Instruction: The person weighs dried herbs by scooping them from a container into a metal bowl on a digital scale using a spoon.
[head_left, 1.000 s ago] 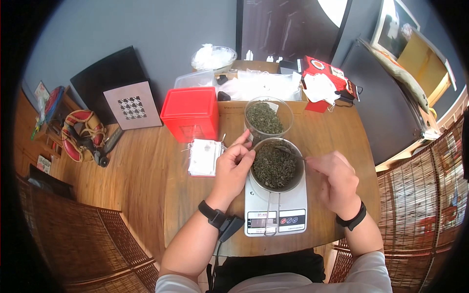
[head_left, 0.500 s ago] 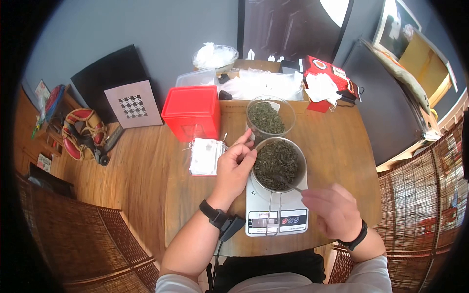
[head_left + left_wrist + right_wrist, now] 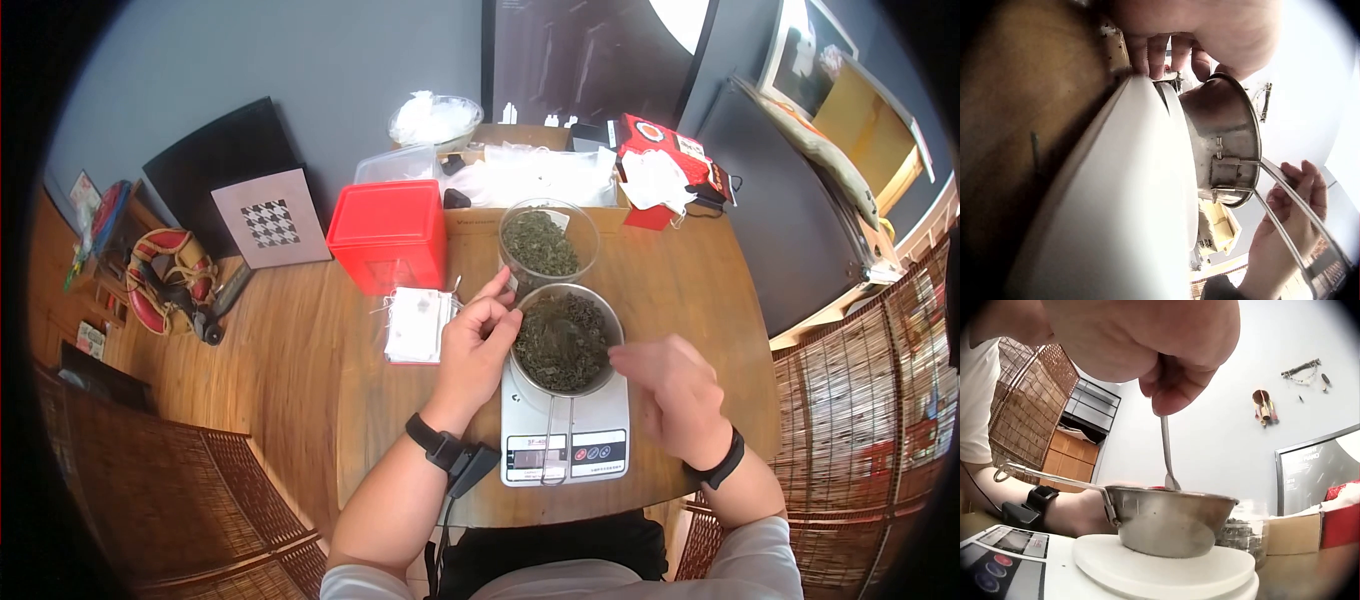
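Note:
On a white kitchen scale (image 3: 520,410) stands a metal cup (image 3: 1166,522) with a wire handle (image 3: 558,440), filled with dark dried leaves (image 3: 560,345). My right hand (image 3: 678,385) pinches the thin stem of a spoon (image 3: 1165,447) over the cup; its lower end dips behind the rim in the right wrist view. At the cup's left side my left hand (image 3: 475,345) rests with its thumb at the rim. Its index finger reaches toward a clear jar (image 3: 590,240) of similar leaves just behind the cup. In the left wrist view its fingers (image 3: 1157,53) hang loosely bent beside the scale's platform.
A red box (image 3: 388,235) and a stack of white packets (image 3: 415,325) lie left of the scale. Behind the jar, a cardboard box (image 3: 480,222) holds white bags. A red package (image 3: 660,140) sits at the back right, and woven screens (image 3: 850,430) flank the table.
The spoon has swept through the leaves from the cup's far right to its near side and back toward the middle. My right hand moved with it; the left stays at the cup.

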Demonstrator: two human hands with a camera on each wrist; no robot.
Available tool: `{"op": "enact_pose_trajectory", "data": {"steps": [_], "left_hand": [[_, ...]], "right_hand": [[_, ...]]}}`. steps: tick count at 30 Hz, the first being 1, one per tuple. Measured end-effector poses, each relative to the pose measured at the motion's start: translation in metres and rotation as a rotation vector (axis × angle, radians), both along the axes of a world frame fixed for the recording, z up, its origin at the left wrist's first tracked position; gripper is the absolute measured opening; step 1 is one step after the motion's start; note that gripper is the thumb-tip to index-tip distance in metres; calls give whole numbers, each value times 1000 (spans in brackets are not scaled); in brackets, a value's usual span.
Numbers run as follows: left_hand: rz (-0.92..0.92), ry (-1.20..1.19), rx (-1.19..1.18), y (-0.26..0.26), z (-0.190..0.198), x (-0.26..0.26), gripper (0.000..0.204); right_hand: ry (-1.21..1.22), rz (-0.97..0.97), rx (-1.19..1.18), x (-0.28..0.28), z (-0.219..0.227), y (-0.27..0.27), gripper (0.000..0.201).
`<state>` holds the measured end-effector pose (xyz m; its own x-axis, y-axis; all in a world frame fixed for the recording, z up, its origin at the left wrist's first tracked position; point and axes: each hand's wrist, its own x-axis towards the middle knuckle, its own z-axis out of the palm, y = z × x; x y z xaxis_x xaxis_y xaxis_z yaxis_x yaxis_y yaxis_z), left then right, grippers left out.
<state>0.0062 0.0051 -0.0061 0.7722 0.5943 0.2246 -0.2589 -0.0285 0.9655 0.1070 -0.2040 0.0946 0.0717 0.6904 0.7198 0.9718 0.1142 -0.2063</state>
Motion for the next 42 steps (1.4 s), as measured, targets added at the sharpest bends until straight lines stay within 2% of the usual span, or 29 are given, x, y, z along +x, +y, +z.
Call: {"op": "enact_pose_trajectory", "data": {"steps": [2,4,13,17,20,22,27,29,33,39,42], "left_hand": [[28,-19,-1,0,1,0,19],[29,-22,-4,0,0,1,19],[25,-22,5,0,-1,1,19],[23,-22,2,0,-1,1,19],[28,-22,12,0,-1,1,19],[30,-26,16,0,-1,1,19],[-4,2,-8,0,0,-1,19],[-6,-1,-4,0,1,-1,19],[32,-18,22,1,-2,2,18],[28,-27,15,0,0,1,18],[22,-22,-3,0,-1,1,18]], "right_hand": [[14,18,-6,-2,4,-1,40],[-36,-73,17,3,11,-4,39],[-4,-140,6,1,18,-15,40],[21,-123,-35,-8,23,-17,41],[28,-59,15,-17,25,-14,43],[19,9,-47,-16,19,-8,43],[0,-23,-7,-8,18,-4,45],[27,43,-58,-10,17,1,45],[-15,9,-12,-17,33,1,44],[44,68,-92,-25,36,5,40],[42,-23,-25,-15,46,12,32]]}}
